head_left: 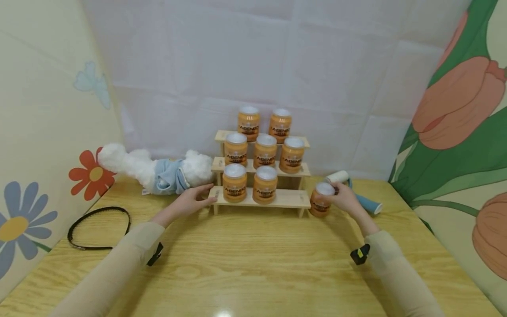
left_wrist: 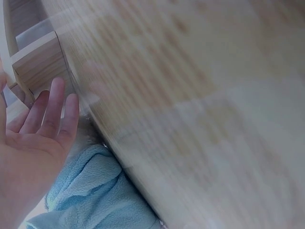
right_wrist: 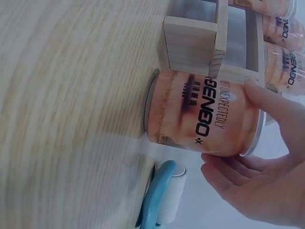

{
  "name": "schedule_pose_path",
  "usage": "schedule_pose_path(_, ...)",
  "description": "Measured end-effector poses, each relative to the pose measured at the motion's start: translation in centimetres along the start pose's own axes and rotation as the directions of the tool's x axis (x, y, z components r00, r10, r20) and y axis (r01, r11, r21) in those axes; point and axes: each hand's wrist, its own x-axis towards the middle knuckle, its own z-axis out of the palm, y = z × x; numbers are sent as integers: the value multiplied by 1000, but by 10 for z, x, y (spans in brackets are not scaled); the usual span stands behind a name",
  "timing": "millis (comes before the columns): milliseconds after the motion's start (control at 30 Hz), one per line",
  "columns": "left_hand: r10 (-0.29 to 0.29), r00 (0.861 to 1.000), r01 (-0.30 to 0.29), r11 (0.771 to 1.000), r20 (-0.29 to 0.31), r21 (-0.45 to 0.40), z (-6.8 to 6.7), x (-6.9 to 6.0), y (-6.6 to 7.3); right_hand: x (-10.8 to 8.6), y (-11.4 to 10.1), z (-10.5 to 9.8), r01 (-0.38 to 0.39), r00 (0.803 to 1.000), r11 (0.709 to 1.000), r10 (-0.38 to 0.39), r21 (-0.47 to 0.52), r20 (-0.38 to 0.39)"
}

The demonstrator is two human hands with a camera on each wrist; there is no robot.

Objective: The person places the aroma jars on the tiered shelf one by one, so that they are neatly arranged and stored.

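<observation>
My right hand (head_left: 346, 199) grips an orange can (head_left: 320, 203) near its silver lid, just right of the wooden tiered shelf (head_left: 285, 199). In the right wrist view the can (right_wrist: 200, 112) has thumb and fingers on opposite sides, its base at or close to the tabletop. At the shelf's left end, my left hand (head_left: 192, 201) has its fingertips by the lowest step; the left wrist view shows the fingers (left_wrist: 57, 102) fairly straight beside the wood. Whether they touch it I cannot tell. Matching cans stand on the steps: two on top, three in the middle, two on the lowest (head_left: 264, 187).
A white plush toy in blue cloth (head_left: 168, 174) lies left of the shelf. A black headband (head_left: 99, 209) is at the table's left side. Behind my right hand lies a lint roller with a blue handle (head_left: 368, 203). White cloth (head_left: 245, 57) hangs at the back.
</observation>
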Motion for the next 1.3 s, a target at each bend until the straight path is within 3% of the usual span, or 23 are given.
schedule_pose_path(400,14,1000,-14,1000,-9,10,0,-3,-2,-13,0,-7,28,1000,997,-27,78,-7)
schedule_pose_path(700,-1,1000,1,1000,-7,10,-3,-3,-2,-15,-22,-19,106,994,990,-102,92,-47)
schedule_pose_path(867,1,1000,-1,1000,-2,4,-3,-2,-2,-16,-37,-22,104,994,989,-101,106,-32)
schedule_pose_path(1300,18,1000,-18,1000,-1,2,0,-1,-3,-7,-63,1,166,986,965,-166,203,-20)
